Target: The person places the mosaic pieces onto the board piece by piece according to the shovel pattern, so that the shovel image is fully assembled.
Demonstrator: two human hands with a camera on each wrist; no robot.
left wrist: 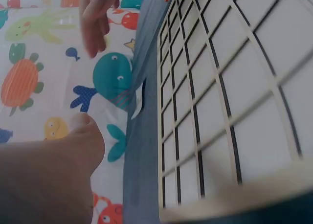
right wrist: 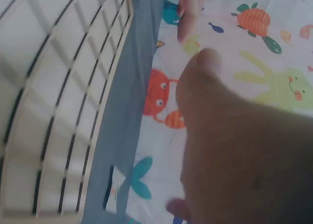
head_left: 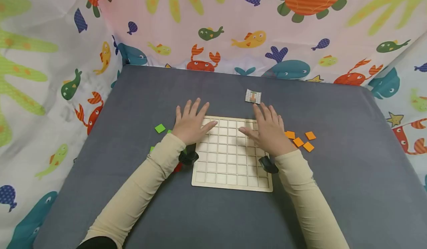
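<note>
A light wooden grid board (head_left: 230,169) lies on the grey table between both hands. My left hand (head_left: 191,125) is spread over the board's left edge, its thumb reaching across the upper left squares. Over the upper right corner is my right hand (head_left: 269,133), fingers straight and pointing away, thumb stretched toward the middle. Neither hand holds anything. In the left wrist view the left hand (left wrist: 54,160) appears beside the board, with the other hand farther off. The right wrist view shows the right hand (right wrist: 230,131) close up and blurred. Each sleeve partly covers the tiles near it.
Orange square tiles (head_left: 298,142) lie right of the board. Green tiles (head_left: 160,128) and a bit of red tile (head_left: 178,167) show at the left, partly hidden by the arm. A small printed grid card (head_left: 253,96) lies behind the board. Patterned fabric (head_left: 227,22) hangs around the table.
</note>
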